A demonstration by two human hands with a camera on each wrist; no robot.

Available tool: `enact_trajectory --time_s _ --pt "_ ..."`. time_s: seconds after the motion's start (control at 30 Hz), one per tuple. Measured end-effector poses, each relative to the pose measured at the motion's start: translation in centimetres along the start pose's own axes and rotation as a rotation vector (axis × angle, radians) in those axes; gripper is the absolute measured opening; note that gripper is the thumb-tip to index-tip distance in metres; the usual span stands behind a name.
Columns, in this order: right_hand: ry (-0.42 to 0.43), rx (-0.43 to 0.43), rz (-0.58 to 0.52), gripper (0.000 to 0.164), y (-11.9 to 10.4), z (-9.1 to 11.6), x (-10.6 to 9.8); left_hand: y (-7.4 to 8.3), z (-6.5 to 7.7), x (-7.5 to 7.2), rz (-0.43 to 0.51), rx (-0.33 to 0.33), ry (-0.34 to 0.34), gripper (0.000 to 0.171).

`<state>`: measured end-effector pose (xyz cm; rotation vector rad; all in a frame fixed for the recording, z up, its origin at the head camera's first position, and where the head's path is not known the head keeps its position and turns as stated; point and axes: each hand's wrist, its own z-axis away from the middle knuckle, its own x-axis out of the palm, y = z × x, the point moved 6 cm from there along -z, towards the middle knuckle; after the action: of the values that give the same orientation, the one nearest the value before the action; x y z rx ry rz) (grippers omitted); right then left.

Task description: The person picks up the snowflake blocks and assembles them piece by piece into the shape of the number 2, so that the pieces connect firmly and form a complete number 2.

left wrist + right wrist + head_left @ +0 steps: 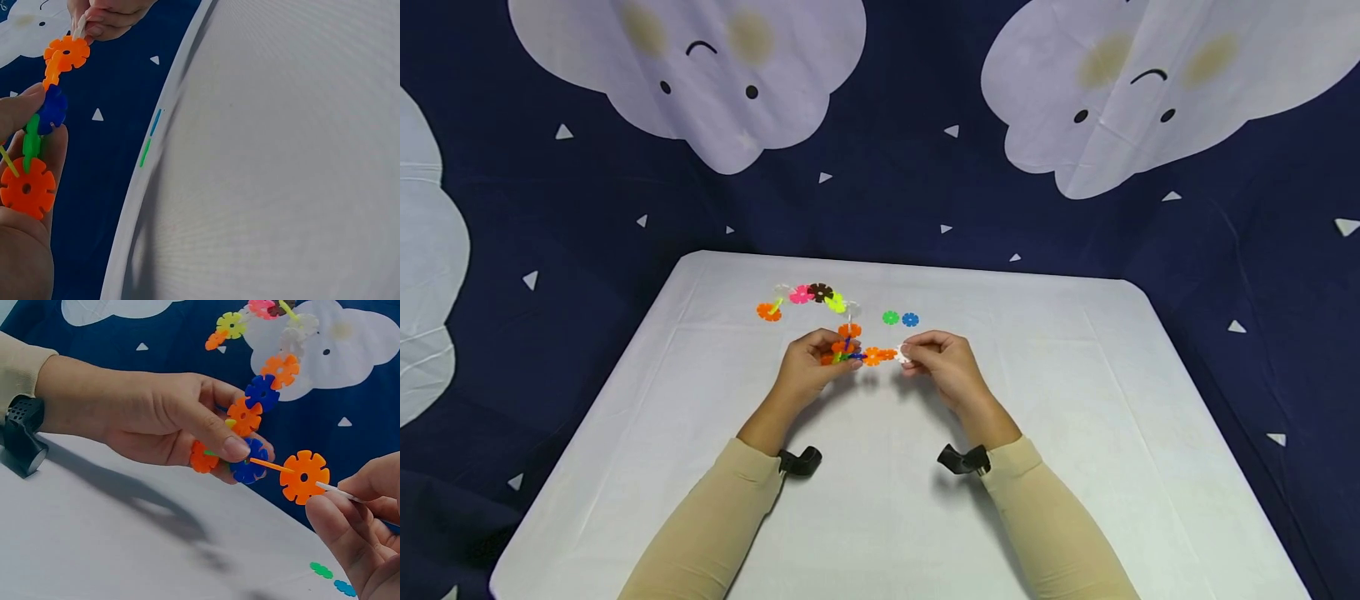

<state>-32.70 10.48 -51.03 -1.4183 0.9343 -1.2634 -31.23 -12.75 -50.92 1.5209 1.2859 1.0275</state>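
Observation:
A chain of interlocking flower-shaped plastic discs [872, 357] is held up over the table. My left hand [801, 364] grips it between thumb and fingers, at a blue disc [240, 470] beside a green disc [31, 139] and an orange disc [39, 197]. From there the chain runs away to the left through orange, clear, yellow, brown and pink discs [801, 293]. My right hand [947, 362] pinches a white disc [331, 489], its edge right at the rim of the orange disc [304, 464] ending the chain's right side. Fingers hide part of the white disc.
One green disc [891, 317] and one blue disc [910, 320] lie side by side on the white table [1000, 517], beyond the hands. A dark blue cloth [880, 212] with clouds hangs behind the table's far edge.

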Motion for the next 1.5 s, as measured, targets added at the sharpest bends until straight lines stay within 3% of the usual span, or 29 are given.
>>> enact_trajectory --time_s 0.13,0.27,0.93,1.17,1.5 --pt "0.012 -0.011 0.005 0.019 0.2 0.1 0.2 -0.3 0.1 0.0 0.014 -0.067 0.005 0.033" --pt "0.022 -0.025 0.002 0.016 0.3 0.2 0.4 -0.4 0.1 -0.2 -0.036 -0.105 0.009 0.035" --pt "0.024 -0.043 0.01 0.013 0.7 0.2 0.9 0.0 0.0 -0.4 -0.061 -0.045 -0.009 0.031" --pt "0.013 -0.042 -0.012 0.012 1.3 0.1 1.1 0.3 0.1 -0.5 -0.199 0.011 -0.003 0.032" --pt "-0.025 -0.03 0.047 0.023 0.6 0.0 0.8 -0.3 0.0 -0.5 -0.11 -0.116 -0.009 0.032"
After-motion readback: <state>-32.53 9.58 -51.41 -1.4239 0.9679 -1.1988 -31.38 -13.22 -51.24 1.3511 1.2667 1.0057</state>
